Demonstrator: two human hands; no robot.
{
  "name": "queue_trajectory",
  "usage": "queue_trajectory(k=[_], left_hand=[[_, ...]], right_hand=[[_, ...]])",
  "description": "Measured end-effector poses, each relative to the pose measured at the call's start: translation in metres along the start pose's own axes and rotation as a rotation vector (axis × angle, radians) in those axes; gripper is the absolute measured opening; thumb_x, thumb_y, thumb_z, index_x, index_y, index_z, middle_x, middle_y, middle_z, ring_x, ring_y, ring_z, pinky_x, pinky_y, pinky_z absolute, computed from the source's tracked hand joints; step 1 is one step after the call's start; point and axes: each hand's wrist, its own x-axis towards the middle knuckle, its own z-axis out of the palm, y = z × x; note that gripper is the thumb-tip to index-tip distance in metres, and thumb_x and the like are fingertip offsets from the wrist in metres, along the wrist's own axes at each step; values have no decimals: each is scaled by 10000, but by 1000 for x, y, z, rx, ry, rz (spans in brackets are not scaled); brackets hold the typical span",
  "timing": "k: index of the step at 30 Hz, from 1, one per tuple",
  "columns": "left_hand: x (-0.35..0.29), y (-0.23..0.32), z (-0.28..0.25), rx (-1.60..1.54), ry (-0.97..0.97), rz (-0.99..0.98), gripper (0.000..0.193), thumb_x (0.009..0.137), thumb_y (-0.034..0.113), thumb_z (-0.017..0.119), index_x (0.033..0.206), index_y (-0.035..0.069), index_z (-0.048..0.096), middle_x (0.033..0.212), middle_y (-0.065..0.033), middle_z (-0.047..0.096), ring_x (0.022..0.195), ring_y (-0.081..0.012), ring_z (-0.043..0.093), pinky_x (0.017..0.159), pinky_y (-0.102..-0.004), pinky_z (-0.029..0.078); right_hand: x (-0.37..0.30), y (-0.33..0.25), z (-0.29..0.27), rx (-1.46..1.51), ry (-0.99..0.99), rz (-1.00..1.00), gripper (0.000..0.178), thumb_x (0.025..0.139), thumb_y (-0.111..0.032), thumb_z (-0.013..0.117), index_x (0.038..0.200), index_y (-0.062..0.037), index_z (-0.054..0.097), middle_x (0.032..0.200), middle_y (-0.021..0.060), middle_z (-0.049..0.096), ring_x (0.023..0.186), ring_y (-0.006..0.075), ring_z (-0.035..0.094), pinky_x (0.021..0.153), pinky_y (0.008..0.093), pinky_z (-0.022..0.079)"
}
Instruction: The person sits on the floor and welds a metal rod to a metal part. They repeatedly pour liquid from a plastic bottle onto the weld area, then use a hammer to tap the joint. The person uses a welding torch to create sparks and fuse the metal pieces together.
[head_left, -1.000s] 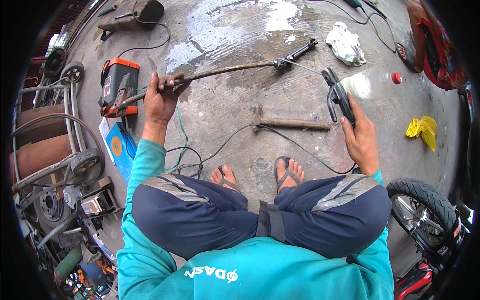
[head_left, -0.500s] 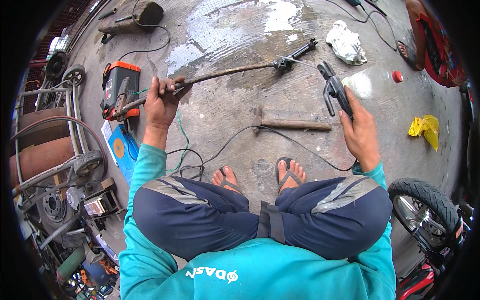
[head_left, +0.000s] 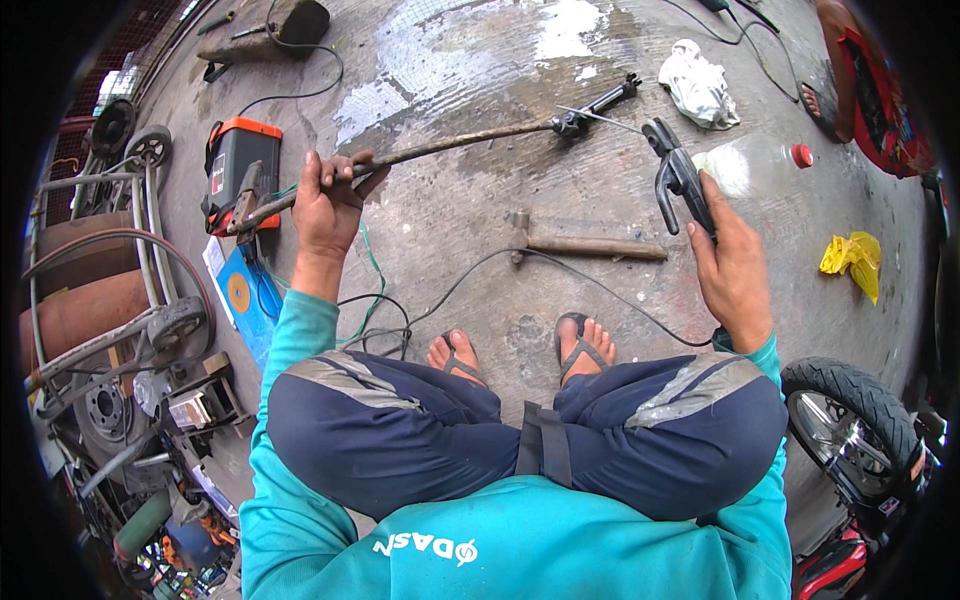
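My left hand (head_left: pixel 330 220) is closed round a long rusty metal rod (head_left: pixel 455 143), which reaches up to the right. At its far end sits a dark joint with a short black bar (head_left: pixel 605 97). A metal clamp (head_left: pixel 247 200) with a green cable grips the near end. In my right hand (head_left: pixel 733 270) is a black welding electrode holder (head_left: pixel 687 188). A thin welding electrode (head_left: pixel 618 122) sticks out of its jaws toward the joint; whether its tip touches the joint I cannot tell.
A hammer (head_left: pixel 600 247) lies on the concrete before my feet, near a black cable (head_left: pixel 610 295). An orange-and-black welding machine (head_left: pixel 243 170) stands left. White cloth (head_left: pixel 697 85), a clear plastic bottle (head_left: pixel 755 165) and yellow plastic (head_left: pixel 852 262) lie right, above a motorcycle wheel (head_left: pixel 850 425). Another person's foot (head_left: pixel 820 110) is upper right.
The view has shifted slightly, moving the scene a little to the right. My right hand and the electrode holder have moved slightly rightward. Both hands keep their grips.
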Motion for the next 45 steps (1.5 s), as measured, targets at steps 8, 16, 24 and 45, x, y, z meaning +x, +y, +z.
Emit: queue_trajectory(k=[8,16,24,45], left_hand=[[-6,-3,5,1,13,6,496,1133,404,387,727,129,461,773,-58,563,1166,-355,648,1058,-654,503],[-7,-8,-2,-15,-38,13,486,1135,392,382,737,125,466,786,-58,566,1164,-353,645,1073,-656,488],[-6,-10,1,3,-80,19,482,1141,375,358,749,117,467,795,-64,573,1174,-353,638,1078,-648,485],[-8,-11,-1,9,-105,28,457,1135,370,373,765,119,467,806,-69,552,1180,-356,639,1085,-617,481]], right_hand=[[6,2,-6,17,31,-63,564,950,-87,611,1494,-8,484,1166,292,665,1059,470,639,905,509,502],[13,1,-19,-78,-45,-6,558,963,-111,624,1501,-38,495,1151,278,677,1044,459,641,891,509,496],[25,4,-20,-121,-110,-19,535,965,-115,632,1481,-32,516,1091,267,682,1008,457,645,877,498,501],[31,3,-21,-109,-120,-8,519,967,-139,624,1461,-19,523,1050,276,685,979,461,651,849,516,501]])
